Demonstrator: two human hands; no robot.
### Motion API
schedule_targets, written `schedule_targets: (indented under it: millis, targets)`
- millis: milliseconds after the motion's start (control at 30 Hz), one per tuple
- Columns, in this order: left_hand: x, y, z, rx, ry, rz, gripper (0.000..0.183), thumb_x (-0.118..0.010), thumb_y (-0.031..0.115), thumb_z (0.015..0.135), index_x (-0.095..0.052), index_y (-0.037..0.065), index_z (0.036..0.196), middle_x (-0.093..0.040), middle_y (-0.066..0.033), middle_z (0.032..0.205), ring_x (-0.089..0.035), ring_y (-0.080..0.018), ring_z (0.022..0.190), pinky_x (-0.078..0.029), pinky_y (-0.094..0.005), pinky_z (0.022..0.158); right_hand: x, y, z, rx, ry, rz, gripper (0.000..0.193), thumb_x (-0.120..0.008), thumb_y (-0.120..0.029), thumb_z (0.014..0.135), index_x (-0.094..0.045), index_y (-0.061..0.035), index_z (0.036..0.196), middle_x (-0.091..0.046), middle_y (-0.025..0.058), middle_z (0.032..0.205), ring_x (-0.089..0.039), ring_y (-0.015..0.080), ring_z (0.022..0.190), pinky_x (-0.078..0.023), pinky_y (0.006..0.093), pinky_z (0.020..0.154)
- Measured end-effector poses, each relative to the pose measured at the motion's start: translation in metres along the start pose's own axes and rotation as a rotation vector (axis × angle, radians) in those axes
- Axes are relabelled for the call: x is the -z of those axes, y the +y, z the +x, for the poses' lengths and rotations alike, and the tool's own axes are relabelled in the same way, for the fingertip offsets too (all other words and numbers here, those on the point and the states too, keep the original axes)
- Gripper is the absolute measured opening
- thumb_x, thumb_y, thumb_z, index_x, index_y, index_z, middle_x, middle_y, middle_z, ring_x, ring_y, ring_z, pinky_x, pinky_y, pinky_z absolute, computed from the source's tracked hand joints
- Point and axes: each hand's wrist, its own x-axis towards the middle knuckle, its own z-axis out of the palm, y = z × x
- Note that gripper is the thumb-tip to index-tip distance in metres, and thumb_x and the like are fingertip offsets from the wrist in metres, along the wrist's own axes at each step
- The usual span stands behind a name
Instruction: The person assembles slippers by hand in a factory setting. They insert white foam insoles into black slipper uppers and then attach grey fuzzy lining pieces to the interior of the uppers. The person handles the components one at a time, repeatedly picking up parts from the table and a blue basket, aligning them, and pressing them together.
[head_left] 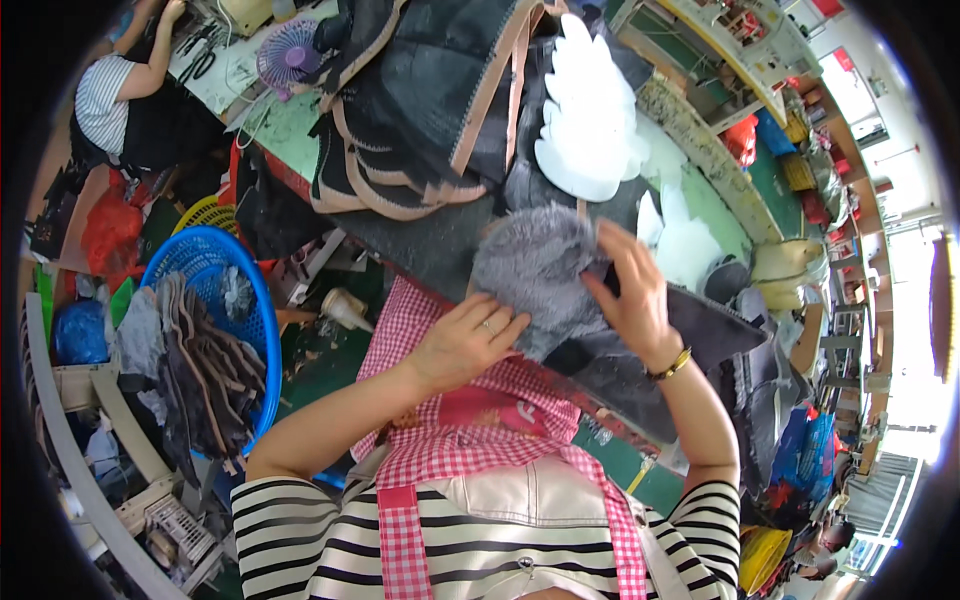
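Note:
A rounded piece of fluffy grey fur fabric (537, 268) is between my two hands at the near edge of the worktable. My left hand (468, 342) has its fingers closed on the lower left edge of the fur, with a ring on one finger. At the right edge, my right hand (636, 296) curls its thumb and fingers around the fur; that wrist wears a gold-coloured bracelet. Behind the fur lies a white feather- or wing-shaped piece (588, 115) with a scalloped outline. Dark fabric pieces (640, 375) rest under and beside my right hand.
Black panels with tan zigzag edging (420, 90) are heaped at the back. A purple fan (295, 55) stands behind them. On my left, a blue plastic basket (268, 340) holds dark and grey fabric pieces. Another person (110, 100) sits at the far left.

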Motion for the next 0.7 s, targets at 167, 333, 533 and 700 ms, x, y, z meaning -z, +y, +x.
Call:
schedule_targets:
  millis: [167, 333, 533, 700]
  targets:
    - [0.000, -0.003, 0.003, -0.052, 0.048, 0.004, 0.037, -0.062, 0.019, 0.075, -0.066, 0.003, 0.108, -0.059, -0.0083, 0.095, -0.058, -0.0242, 0.093, -0.048, -0.0360, 0.089, 0.007, -0.008, -0.010, 0.113, -0.151, 0.209, 0.039, -0.064, 0.002, 0.055, -0.054, -0.0036, 0.093, -0.061, 0.0095, 0.092, -0.059, 0.0307, 0.080, -0.049, 0.0388, 0.071]
    - [0.001, -0.013, 0.010, -0.146, 0.111, -0.053, 0.020, -0.059, 0.016, 0.073, -0.066, 0.003, 0.086, -0.058, -0.0079, 0.087, -0.058, -0.0233, 0.083, -0.048, -0.0351, 0.080, 0.013, -0.013, 0.036, 0.170, -0.544, 0.228, 0.045, -0.070, -0.011, 0.064, -0.059, -0.0055, 0.108, -0.062, 0.0125, 0.092, -0.062, 0.0360, 0.087, -0.049, 0.0439, 0.077]
    - [0.017, 0.010, -0.002, -0.230, -0.057, 0.052, 0.016, -0.060, 0.014, 0.071, -0.065, 0.001, 0.079, -0.055, -0.0061, 0.077, -0.054, -0.0188, 0.067, -0.046, -0.0291, 0.063, -0.020, -0.010, 0.072, -0.091, -0.959, 0.173, 0.042, -0.064, -0.036, 0.085, -0.061, -0.0042, 0.112, -0.064, 0.0245, 0.093, -0.063, 0.0376, 0.092, -0.048, 0.0477, 0.079]
    - [0.039, -0.001, 0.000, 0.311, -0.022, -0.562, 0.026, -0.072, 0.022, 0.071, -0.062, 0.002, 0.084, -0.057, -0.0081, 0.078, -0.057, -0.0240, 0.070, -0.047, -0.0332, 0.066, -0.025, -0.020, 0.061, -0.151, -0.922, 0.096, 0.043, -0.068, -0.026, 0.081, -0.059, -0.0077, 0.118, -0.062, 0.0219, 0.097, -0.063, 0.0372, 0.092, -0.051, 0.0464, 0.079]
